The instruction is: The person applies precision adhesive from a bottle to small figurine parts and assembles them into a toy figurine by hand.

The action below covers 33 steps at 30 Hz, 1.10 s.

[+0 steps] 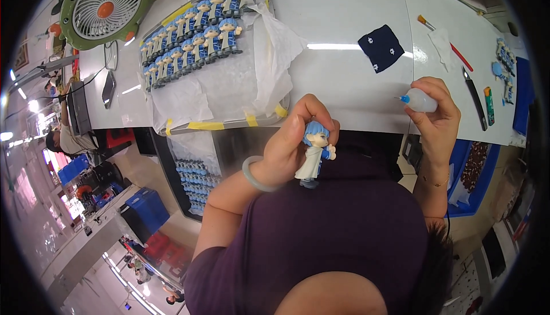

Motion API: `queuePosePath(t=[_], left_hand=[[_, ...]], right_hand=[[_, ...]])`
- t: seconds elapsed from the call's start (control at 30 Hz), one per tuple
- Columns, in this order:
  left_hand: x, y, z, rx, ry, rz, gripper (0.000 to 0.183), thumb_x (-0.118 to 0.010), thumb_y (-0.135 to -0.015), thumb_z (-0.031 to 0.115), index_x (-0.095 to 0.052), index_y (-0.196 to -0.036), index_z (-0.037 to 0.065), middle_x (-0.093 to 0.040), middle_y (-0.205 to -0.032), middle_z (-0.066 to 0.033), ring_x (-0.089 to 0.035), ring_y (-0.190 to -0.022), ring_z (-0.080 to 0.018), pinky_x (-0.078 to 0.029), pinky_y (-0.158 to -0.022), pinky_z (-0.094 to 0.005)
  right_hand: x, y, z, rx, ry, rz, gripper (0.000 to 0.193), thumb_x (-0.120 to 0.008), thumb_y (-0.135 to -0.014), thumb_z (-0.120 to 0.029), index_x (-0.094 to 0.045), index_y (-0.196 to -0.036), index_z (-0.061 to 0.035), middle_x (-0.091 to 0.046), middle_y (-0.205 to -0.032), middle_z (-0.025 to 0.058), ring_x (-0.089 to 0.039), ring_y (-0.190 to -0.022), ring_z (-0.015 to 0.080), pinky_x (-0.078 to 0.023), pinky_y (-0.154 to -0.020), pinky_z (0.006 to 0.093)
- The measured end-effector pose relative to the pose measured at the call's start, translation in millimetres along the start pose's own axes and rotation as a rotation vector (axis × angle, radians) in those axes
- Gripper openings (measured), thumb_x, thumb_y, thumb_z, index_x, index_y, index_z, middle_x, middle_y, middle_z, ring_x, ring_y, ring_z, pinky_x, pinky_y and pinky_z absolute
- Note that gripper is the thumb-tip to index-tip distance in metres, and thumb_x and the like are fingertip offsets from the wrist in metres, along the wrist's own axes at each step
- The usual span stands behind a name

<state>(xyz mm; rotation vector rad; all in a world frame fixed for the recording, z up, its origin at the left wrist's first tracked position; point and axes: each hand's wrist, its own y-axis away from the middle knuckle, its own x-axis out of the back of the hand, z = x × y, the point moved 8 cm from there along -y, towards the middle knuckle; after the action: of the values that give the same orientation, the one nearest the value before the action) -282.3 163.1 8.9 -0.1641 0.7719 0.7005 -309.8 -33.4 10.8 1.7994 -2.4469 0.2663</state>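
Observation:
My left hand (pixel 289 137) is closed on a small figurine (pixel 312 153) with blue hair, a cream cape and blue clothing, held upright in front of my chest. Over the table's near edge, my right hand (pixel 440 114) grips a white squeeze bottle (pixel 421 100) with a blue needle tip. The needle points left and stays apart from the figurine. A tray (pixel 200 124) lined with white paper and yellow tape stands on the left of the table, with several similar figurines (pixel 197 45) lying in rows on it.
A green fan (pixel 106 8) stands at the far left. A dark blue cloth (pixel 381 48) lies mid-table. On the right are a brush (pixel 425 22), a red pen (pixel 461 57), a black-handled knife (pixel 474 98) and a green-orange stick (pixel 488 106). A blue bin (pixel 475 200) sits below.

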Motion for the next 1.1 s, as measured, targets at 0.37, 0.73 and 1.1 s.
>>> queuePosePath(t=[0.37, 0.73, 1.1], left_hand=[[2.1, -1.0, -7.2, 0.043, 0.095, 0.002, 0.046, -0.024, -0.090, 0.048, -0.039, -0.096, 0.006, -0.047, -0.078, -0.0087, -0.043, -0.070, -0.0129, -0.036, -0.065, -0.0234], [6.6, -1.1, -6.4, 0.044, -0.010, 0.097, 0.034, -0.034, -0.087, 0.039, -0.038, -0.098, 0.007, -0.044, -0.081, -0.0077, -0.042, -0.075, -0.0163, -0.035, -0.066, -0.0258], [-11.8, -7.6, -0.8, -0.037, -0.048, -0.025, 0.032, -0.054, -0.081, 0.007, -0.031, -0.103, 0.011, -0.037, -0.105, -0.0102, -0.045, -0.088, -0.0169, -0.038, -0.080, -0.0313]], right_hand=[[33.4, -9.0, 36.4, -0.127, 0.138, 0.188, 0.024, -0.062, -0.071, -0.002, -0.055, -0.094, -0.0016, -0.058, -0.096, 0.0077, -0.050, -0.091, 0.0156, -0.037, -0.085, 0.0262], [57.1, 8.1, 22.6, 0.215, 0.430, 0.510, 0.041, -0.067, -0.071, -0.014, -0.046, -0.104, -0.0035, -0.054, -0.090, 0.0083, -0.048, -0.082, 0.0181, -0.037, -0.077, 0.0286], [-53.3, 9.4, -50.9, 0.400, 0.048, -0.316, 0.038, -0.074, -0.063, -0.017, -0.056, -0.094, -0.0041, -0.054, -0.093, 0.0113, -0.054, -0.079, 0.0220, -0.044, -0.064, 0.0308]])
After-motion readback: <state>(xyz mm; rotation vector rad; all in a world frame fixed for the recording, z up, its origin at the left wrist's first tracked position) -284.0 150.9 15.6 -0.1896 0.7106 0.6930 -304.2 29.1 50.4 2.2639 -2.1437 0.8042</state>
